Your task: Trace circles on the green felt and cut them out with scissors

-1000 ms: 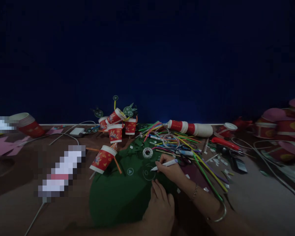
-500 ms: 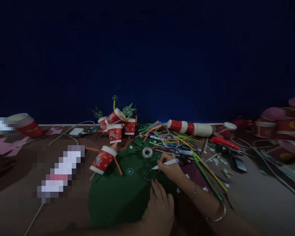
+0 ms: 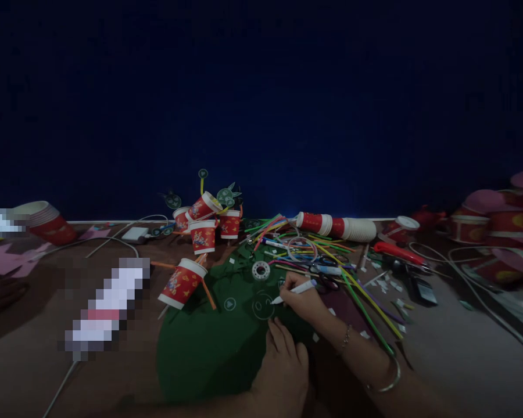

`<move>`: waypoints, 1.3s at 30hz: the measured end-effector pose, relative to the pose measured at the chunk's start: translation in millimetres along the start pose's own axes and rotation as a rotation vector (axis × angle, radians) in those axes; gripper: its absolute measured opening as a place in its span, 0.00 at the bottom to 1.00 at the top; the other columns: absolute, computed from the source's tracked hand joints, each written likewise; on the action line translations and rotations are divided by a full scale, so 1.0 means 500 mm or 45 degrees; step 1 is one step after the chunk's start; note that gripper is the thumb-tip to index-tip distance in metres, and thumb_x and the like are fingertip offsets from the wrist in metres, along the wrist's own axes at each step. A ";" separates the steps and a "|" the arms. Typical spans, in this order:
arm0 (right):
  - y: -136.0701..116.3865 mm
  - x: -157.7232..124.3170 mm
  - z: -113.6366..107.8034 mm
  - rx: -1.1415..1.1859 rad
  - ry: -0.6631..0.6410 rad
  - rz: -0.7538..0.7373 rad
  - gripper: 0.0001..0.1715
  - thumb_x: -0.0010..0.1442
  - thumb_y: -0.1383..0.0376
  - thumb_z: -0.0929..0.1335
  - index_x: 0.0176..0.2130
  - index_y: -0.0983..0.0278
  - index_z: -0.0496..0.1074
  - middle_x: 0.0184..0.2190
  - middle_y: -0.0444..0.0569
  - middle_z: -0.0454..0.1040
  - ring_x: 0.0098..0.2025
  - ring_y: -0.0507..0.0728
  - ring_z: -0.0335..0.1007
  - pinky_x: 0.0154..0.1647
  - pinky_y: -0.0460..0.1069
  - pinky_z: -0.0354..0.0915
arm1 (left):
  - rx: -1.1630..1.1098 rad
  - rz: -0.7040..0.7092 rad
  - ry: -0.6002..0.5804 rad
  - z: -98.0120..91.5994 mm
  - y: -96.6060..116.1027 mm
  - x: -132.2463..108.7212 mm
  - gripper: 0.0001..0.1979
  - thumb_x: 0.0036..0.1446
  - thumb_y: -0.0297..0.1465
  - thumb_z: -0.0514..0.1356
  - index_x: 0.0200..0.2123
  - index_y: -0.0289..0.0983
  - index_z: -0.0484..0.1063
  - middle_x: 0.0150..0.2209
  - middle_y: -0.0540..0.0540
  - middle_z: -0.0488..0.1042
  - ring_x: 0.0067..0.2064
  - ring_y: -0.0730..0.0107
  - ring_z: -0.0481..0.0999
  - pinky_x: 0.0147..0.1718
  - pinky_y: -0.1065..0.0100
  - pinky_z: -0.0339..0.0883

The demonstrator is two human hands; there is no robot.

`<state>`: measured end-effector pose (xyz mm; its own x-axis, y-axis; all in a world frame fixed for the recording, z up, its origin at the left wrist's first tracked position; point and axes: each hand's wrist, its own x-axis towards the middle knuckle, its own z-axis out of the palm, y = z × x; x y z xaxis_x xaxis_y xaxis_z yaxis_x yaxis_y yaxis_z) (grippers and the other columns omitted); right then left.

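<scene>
My right hand is closed around a white marker pen, its tip down at the right side of a circle drawn in white line on a dark green sheet. Inside the circle are a small oval and a short curved stroke. My left hand lies flat on the sheet just below the drawing, fingers stretched out. Left of the circle sits a smaller drawn ring with a mark inside it. A roll of tape rests above the circle.
Red paper cups joined with straws stand at the back left. Colored straws, scissors and a stack of cups lie at the right. Paper scraps and a red tool are farther right. Another person's hand shows at far left.
The marker tip has shifted slightly right inside the circle, and a short curved stroke now shows beside the small oval. My left hand has stayed in place.
</scene>
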<state>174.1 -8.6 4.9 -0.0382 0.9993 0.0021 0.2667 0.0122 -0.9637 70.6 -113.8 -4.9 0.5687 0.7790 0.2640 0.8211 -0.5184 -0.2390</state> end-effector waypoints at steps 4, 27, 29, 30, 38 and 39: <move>-0.001 0.000 0.001 0.006 -0.006 0.018 0.08 0.42 0.68 0.63 0.17 0.61 0.58 0.10 0.38 0.62 0.15 0.49 0.57 0.16 0.44 0.51 | 0.006 -0.005 -0.004 -0.004 -0.001 0.003 0.08 0.49 0.29 0.57 0.29 0.29 0.72 0.43 0.25 0.74 0.46 0.44 0.73 0.39 0.51 0.68; 0.007 -0.002 0.005 -0.097 -0.043 -0.028 0.10 0.48 0.64 0.65 0.19 0.62 0.60 0.12 0.39 0.65 0.17 0.50 0.61 0.18 0.43 0.53 | 0.033 -0.027 0.015 0.002 0.002 0.004 0.07 0.49 0.29 0.57 0.28 0.29 0.72 0.43 0.26 0.74 0.46 0.44 0.74 0.39 0.52 0.68; 0.007 -0.003 0.005 -0.109 -0.040 -0.036 0.11 0.48 0.64 0.66 0.19 0.62 0.60 0.13 0.40 0.67 0.18 0.50 0.61 0.19 0.44 0.53 | 0.031 -0.016 0.019 0.000 0.001 0.003 0.07 0.49 0.29 0.57 0.28 0.29 0.72 0.43 0.25 0.74 0.46 0.44 0.74 0.39 0.52 0.68; 0.006 -0.003 0.005 -0.109 -0.034 -0.035 0.11 0.48 0.64 0.66 0.19 0.62 0.60 0.13 0.40 0.67 0.18 0.50 0.61 0.19 0.44 0.53 | 0.032 -0.014 0.022 -0.001 0.001 0.003 0.07 0.49 0.29 0.57 0.28 0.29 0.71 0.42 0.25 0.74 0.46 0.44 0.74 0.39 0.52 0.68; -0.012 0.009 -0.006 0.417 0.256 0.041 0.20 0.52 0.54 0.66 0.19 0.62 0.57 0.11 0.39 0.62 0.15 0.48 0.56 0.16 0.44 0.49 | 0.009 -0.006 0.017 0.004 0.003 0.000 0.08 0.50 0.30 0.57 0.28 0.30 0.71 0.43 0.27 0.74 0.47 0.45 0.73 0.40 0.51 0.68; -0.014 0.010 -0.009 0.476 0.296 0.060 0.21 0.52 0.53 0.66 0.19 0.62 0.56 0.11 0.38 0.61 0.15 0.48 0.53 0.15 0.43 0.47 | 0.002 -0.007 0.010 0.004 0.003 -0.001 0.08 0.50 0.30 0.58 0.28 0.30 0.71 0.44 0.26 0.74 0.47 0.45 0.73 0.41 0.50 0.68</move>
<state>176.2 -3.6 12.6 0.1945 0.9806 -0.0253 -0.1056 -0.0047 -0.9944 71.4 -113.9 -7.4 0.5643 0.7792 0.2727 0.8243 -0.5132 -0.2392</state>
